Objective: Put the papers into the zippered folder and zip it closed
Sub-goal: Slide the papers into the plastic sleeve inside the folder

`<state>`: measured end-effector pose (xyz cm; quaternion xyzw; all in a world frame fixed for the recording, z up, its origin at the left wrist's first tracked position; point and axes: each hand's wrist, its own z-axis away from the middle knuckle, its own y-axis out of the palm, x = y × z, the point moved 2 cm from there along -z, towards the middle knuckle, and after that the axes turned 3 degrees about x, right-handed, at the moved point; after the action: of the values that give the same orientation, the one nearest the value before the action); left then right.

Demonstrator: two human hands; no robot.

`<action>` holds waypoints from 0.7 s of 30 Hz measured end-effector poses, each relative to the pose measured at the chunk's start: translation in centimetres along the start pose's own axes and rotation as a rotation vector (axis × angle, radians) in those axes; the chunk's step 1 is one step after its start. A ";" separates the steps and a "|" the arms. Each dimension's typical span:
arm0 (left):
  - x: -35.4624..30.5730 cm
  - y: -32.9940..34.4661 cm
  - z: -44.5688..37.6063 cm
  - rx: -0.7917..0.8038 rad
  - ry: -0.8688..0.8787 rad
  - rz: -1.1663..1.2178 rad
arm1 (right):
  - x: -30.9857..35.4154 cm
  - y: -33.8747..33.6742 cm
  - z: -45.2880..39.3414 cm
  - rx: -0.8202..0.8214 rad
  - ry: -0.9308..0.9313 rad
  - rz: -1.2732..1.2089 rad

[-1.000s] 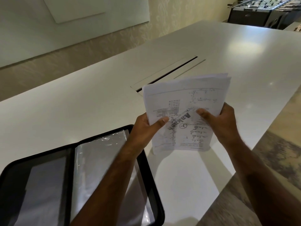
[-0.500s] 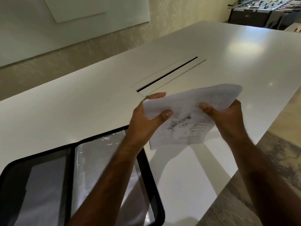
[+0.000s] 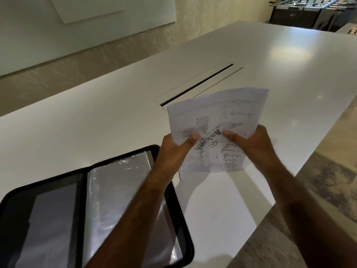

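Both hands hold a stack of printed white papers (image 3: pixel 218 120) upright above the white table (image 3: pixel 116 117). My left hand (image 3: pixel 173 149) grips the stack's left edge, thumb on the front sheet. My right hand (image 3: pixel 251 144) grips the right edge the same way. The stack's bottom edge is close to or touching the tabletop. To the lower left, the black zippered folder (image 3: pixel 173 194) lies open flat, with clear plastic sleeves (image 3: pixel 119 182) showing inside. My left forearm crosses over its right half.
A long narrow cable slot (image 3: pixel 197 84) is cut into the table just beyond the papers. The table's right edge runs diagonally past my right arm, with patterned floor (image 3: pixel 328 180) beyond. A dark foosball table (image 3: pixel 309 10) stands far back right.
Half a second ago the papers were tilted flat and lower; now they stand upright again, facing me. Both hands kept their grip. The folder has not moved.
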<state>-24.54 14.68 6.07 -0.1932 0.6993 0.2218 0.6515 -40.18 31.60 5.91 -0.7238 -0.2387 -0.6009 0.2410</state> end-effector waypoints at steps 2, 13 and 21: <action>0.6 -0.1 0.0 -0.008 -0.019 -0.018 | -0.7 0.1 0.0 0.005 0.018 0.013; 2.0 0.0 0.8 -0.020 -0.067 0.006 | -2.2 0.1 0.6 0.025 0.034 0.021; 0.2 -1.7 0.8 0.047 0.059 0.035 | 0.5 -0.7 0.6 0.020 -0.043 -0.064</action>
<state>-22.94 13.74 5.77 -0.1723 0.7265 0.2110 0.6308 -40.07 32.57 6.30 -0.7261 -0.2730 -0.5901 0.2238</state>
